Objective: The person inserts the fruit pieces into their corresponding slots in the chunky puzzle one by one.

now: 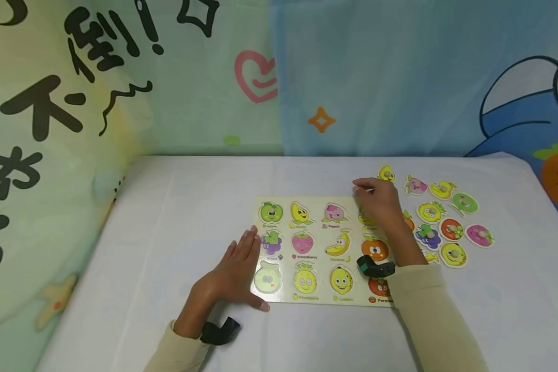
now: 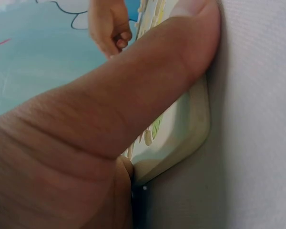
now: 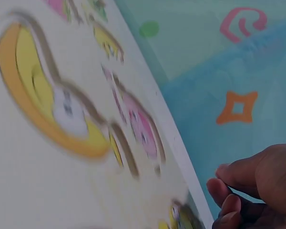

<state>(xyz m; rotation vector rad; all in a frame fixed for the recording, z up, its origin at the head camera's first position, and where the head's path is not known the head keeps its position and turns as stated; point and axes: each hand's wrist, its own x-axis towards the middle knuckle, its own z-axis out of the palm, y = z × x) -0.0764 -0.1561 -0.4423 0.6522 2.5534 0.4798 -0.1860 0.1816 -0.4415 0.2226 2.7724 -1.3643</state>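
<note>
Fruit puzzle board [image 1: 321,258] between my hands on white tablecloth [image 1: 167,258]; labels read Apple, Peach, Strawberry, Pineapple, Lemon; others blurred or covered. My left hand [image 1: 230,271] flat, fingers straight at board's left edge, thumb by near corner. My right hand [image 1: 378,204] past far edge, fingers curled; cannot tell if pinching anything. Loose fruit pieces [image 1: 429,212] at right. Cloth runs wide leftward. Backdrop [image 1: 376,77] behind, black Chinese characters [image 1: 41,107] at left.

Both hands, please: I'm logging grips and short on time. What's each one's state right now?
Left hand: open, at the left edge of the fruit board.
Right hand: closed, no piece visible in its grip.
</note>
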